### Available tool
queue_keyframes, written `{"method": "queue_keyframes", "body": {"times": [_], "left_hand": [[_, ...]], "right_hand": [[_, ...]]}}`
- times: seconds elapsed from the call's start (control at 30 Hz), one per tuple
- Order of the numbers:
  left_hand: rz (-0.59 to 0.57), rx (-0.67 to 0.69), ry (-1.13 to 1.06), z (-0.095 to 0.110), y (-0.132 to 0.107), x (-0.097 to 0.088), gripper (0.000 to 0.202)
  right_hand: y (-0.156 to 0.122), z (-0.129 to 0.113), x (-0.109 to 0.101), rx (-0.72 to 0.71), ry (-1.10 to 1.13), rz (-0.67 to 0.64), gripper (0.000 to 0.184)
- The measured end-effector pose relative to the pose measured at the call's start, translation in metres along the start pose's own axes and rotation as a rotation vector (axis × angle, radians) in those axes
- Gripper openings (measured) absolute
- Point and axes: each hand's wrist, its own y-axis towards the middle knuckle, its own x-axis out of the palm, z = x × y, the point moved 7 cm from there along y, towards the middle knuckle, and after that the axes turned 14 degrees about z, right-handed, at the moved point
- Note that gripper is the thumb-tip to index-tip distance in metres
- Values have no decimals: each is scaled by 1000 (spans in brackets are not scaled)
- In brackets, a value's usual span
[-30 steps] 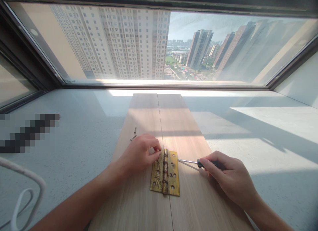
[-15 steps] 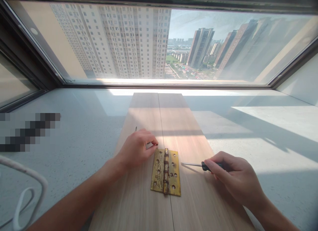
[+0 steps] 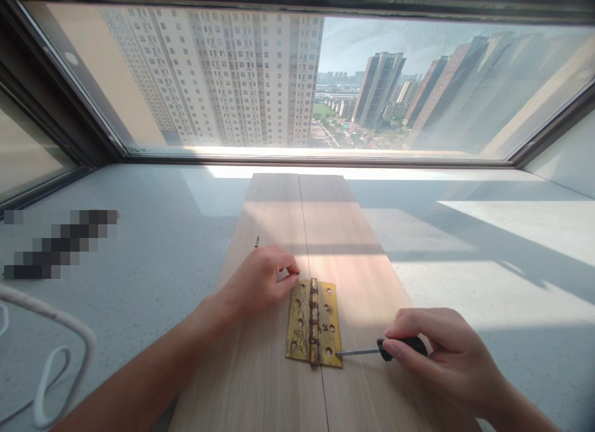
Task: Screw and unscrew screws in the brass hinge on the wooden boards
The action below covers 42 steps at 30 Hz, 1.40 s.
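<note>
A worn brass hinge [image 3: 314,323] lies opened flat over the seam between two pale wooden boards [image 3: 260,382]. Close to the hinge's upper left corner, my left hand [image 3: 264,274] rests with thumb and index finger pinched; a tiny dark bit at the fingertips is too small to name. My right hand [image 3: 446,357] grips a screwdriver [image 3: 403,348] by its black handle. Its shaft points left, and the tip is at the hinge's lower right edge, near a screw hole. Just beyond my left hand, a small screw [image 3: 257,242] is on the left board.
The boards lie on a speckled white sill [image 3: 153,240] below a large window [image 3: 260,79] with a dark frame. A white cable [image 3: 69,323] loops at the lower left. Behind it is a blurred-out dark object [image 3: 60,246].
My right hand has brought the screwdriver down toward me, from beside the hinge's middle to its lower right edge. My left hand stays almost where it was, still pinched.
</note>
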Motion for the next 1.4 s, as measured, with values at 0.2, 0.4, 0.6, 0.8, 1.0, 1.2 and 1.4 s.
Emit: {"method": "queue_keyframes", "body": {"times": [0.2,0.4,0.6,0.8,1.0,1.2,1.4], "left_hand": [[-16,3,-8,2,0,1,12],[-11,20,-16,2,-1,2,12],[-15,-9,-34,2,-3,4,11],[-2,-17,-37,3,-3,5,13],[-65,-105,52,0,-1,-20,9],[-312,-200,-5,1,-10,-12,11],[-344,-166,-59,4,-13,2,13]], "right_hand": [[1,-5,-4,-34,-1,-9,12],[3,-18,-1,-137,-44,0,11],[-1,-19,-4,-178,-87,32,10],[0,-20,-4,-176,-119,20,14],[-1,-21,-6,-160,-83,34,14],[-1,-16,-3,-133,-66,18,13],[3,-4,-16,-12,-79,92,19]]}}
